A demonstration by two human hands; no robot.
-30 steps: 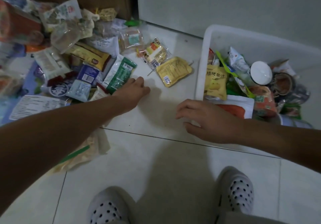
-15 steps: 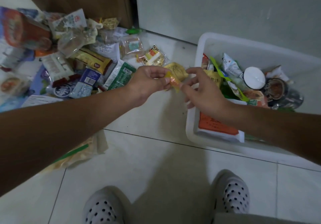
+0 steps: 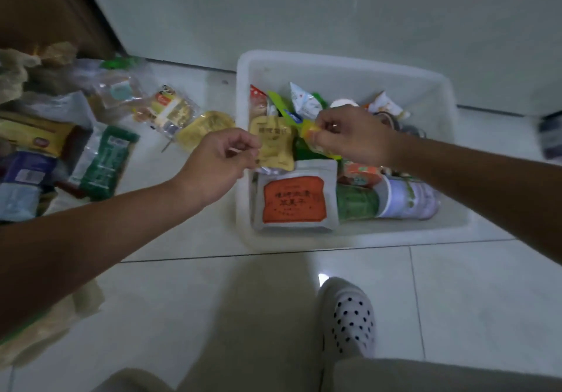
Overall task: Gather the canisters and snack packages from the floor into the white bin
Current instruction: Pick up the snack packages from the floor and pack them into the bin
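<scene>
Head: two hands (image 3: 222, 163) (image 3: 355, 136), one held packet (image 3: 312, 137)

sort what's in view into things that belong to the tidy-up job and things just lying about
Job: white bin; small orange packet pinched in the right hand; yellow pouch, green packet and clear-wrapped snack on the floor; canister lying in the bin.
Lying about: spotted slipper; brown wooden panel; dark object at right edge.

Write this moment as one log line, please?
right hand: pinches orange packet over white bin | left hand: curled, grip unclear | outside: snack packages
</scene>
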